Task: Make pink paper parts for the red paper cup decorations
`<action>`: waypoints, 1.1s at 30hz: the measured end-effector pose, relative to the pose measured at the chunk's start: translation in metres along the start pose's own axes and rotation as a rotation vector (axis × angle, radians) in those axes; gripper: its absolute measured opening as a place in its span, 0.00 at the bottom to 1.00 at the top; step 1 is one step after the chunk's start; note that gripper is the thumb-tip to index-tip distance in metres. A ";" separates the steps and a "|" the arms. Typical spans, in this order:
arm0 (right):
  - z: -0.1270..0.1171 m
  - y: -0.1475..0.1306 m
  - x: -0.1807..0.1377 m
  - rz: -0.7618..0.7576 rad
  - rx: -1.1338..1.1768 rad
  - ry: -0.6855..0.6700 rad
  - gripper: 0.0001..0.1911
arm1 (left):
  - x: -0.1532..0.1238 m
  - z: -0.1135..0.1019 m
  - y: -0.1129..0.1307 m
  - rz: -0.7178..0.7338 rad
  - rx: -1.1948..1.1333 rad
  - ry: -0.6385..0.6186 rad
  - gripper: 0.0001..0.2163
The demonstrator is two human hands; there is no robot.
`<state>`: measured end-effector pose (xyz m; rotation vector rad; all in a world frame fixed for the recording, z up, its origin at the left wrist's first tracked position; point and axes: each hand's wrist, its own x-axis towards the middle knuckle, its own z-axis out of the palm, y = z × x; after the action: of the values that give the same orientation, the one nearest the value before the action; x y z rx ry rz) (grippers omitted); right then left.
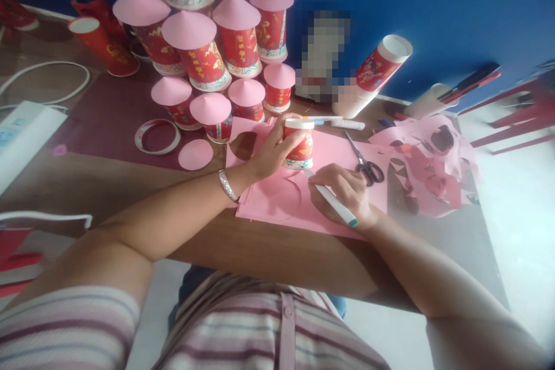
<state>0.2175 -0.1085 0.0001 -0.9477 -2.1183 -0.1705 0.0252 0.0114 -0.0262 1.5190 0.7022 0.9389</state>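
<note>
Our left hand wrapped the red cup, which stood on the pink sheet mid-table. Our right hand pinched a white pen, tip at the cup's foot. We judged a slack hold could let the cup slide and skew the pen's line.

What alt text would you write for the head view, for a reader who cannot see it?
The left hand holds a red cup on pink paper while the right hand holds a pen to its base. Scissors and scraps lie to the right; cups with pink cone tops stand behind.
</note>
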 end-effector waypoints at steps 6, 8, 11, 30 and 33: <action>0.001 0.000 0.000 0.003 0.005 0.013 0.14 | 0.001 0.001 -0.003 -0.013 -0.022 0.001 0.18; 0.002 0.000 0.000 0.003 0.007 0.017 0.14 | 0.001 0.002 -0.004 -0.012 -0.041 0.005 0.19; 0.003 0.000 -0.001 0.008 0.019 0.022 0.15 | 0.001 0.002 -0.004 -0.024 -0.045 0.018 0.18; 0.000 0.000 0.000 0.014 0.004 0.000 0.14 | 0.002 0.002 -0.005 -0.021 -0.047 0.019 0.20; 0.000 -0.001 0.001 0.012 -0.008 0.002 0.13 | 0.001 0.000 -0.006 -0.014 -0.025 0.022 0.17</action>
<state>0.2167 -0.1084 0.0008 -0.9645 -2.1109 -0.1743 0.0266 0.0135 -0.0321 1.4826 0.7135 0.9520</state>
